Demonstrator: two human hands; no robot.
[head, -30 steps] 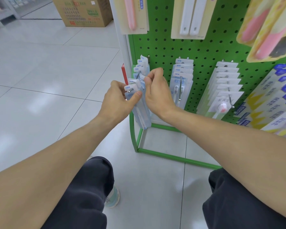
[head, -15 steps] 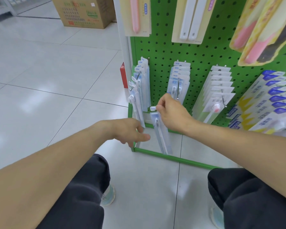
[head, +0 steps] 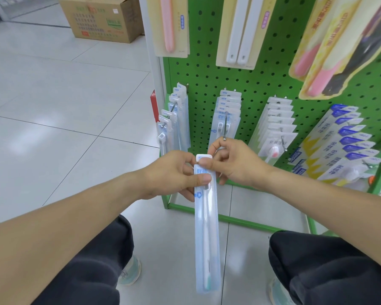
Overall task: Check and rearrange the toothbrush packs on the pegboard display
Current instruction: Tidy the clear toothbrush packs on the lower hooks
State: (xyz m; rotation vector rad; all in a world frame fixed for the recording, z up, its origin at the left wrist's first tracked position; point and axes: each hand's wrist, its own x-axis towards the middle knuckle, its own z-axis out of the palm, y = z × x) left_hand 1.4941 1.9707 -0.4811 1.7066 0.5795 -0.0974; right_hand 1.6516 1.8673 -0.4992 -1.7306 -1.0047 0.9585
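Two hands hold one toothbrush pack (head: 207, 227) upright in front of the green pegboard (head: 262, 84); the left hand (head: 169, 175) pinches its upper part, thumb across the front; the right hand (head: 233, 164) pinches its top tab; more packs (head: 228, 115) hang on pegs behind.

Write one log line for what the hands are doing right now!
left hand: pinches toothbrush pack near top | right hand: pinches its hang tab | pack: off hooks, hanging upright before pegboard
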